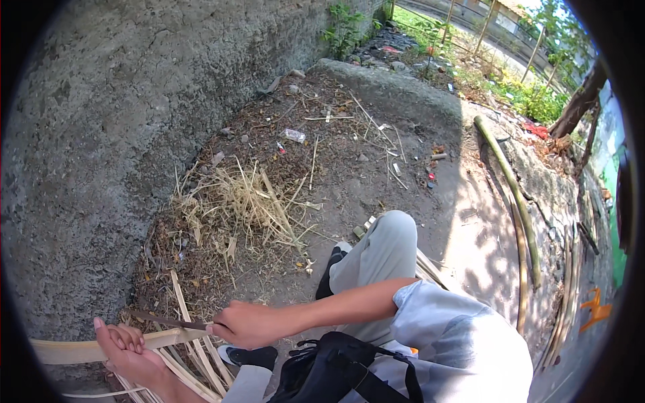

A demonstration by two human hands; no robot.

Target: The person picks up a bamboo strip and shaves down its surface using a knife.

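Observation:
My right hand (247, 324) is closed round the handle of a knife. Its dark, narrow blade (158, 320) points left and lies along the upper edge of a pale bamboo strip (67, 352). My left hand (131, 352) is curled at that strip, palm up with the thumb raised, gripping it to the left of my right hand. The strip runs roughly level across the lower left, its left end near the wall. Several thin split bamboo slats (201, 359) lie below and behind my hands. The knife's handle is mostly hidden by my fingers.
A rough concrete wall (134, 121) rises at the left. Beside it lies a heap of dry shavings (235, 205). A black bag (336, 369) rests at my lap. Long poles (510, 195) lie at the right, near an orange object (595, 310). A concrete ledge (396, 91) stands ahead.

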